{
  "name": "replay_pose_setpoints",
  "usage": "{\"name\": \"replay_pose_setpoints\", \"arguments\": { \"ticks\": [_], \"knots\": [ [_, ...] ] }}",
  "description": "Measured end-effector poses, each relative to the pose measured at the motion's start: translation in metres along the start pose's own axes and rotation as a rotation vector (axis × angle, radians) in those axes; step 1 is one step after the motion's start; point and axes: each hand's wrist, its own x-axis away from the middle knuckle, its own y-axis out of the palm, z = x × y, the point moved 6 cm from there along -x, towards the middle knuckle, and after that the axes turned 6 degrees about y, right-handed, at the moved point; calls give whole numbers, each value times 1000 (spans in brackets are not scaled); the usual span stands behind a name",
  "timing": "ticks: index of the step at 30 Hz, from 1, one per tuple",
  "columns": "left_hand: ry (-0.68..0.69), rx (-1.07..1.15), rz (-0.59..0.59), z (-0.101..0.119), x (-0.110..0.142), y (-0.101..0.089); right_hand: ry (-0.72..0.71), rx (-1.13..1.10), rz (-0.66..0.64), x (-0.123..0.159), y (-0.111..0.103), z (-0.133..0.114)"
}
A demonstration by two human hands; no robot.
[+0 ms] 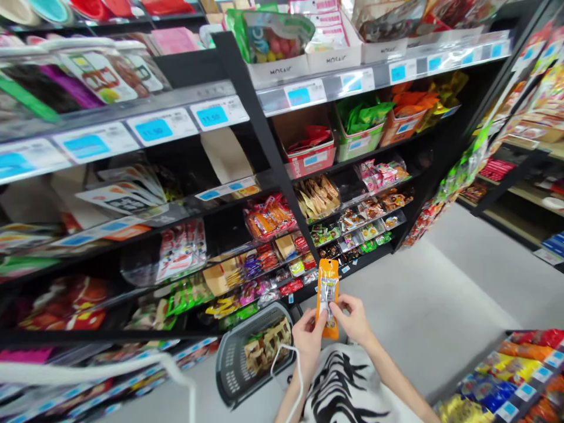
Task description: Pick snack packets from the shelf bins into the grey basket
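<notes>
Head view: you've got the packet (328, 294) in both hands, front of your body, top end pointing away from you. Left hand (308, 333) pinches its lower left side, thumb on the front; right hand (355, 318) pinches the lower right edge. Fingers behind it are hidden, so can't tell how far they wrap.

Handling, my read: light, flexible film, glossy so a bit slippery; contents can't be made out, so go easy on the middle in case they crush. Best hold is the side edges, where you are, or the flat top end by the hang hole, beyond your fingertips.

Around you: basket (230, 367) sits just beside your left hand, brown packs (268, 345) inside. Shelf (241, 76) is ahead of both hands. Floor (409, 294) shows beyond your right.
</notes>
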Motion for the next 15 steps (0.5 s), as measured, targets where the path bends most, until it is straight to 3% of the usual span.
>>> {"name": "replay_pose_setpoints", "arguments": {
  "ticks": [7,12,15],
  "knots": [
    [77,-96,-60,0,3,10,-8,0,68,5,-12,0],
    [297,-199,37,11,7,3,18,-4,109,-1,-14,9],
    [350,-291,-64,8,10,6,61,-101,29,-4,-9,16]
  ]
}}
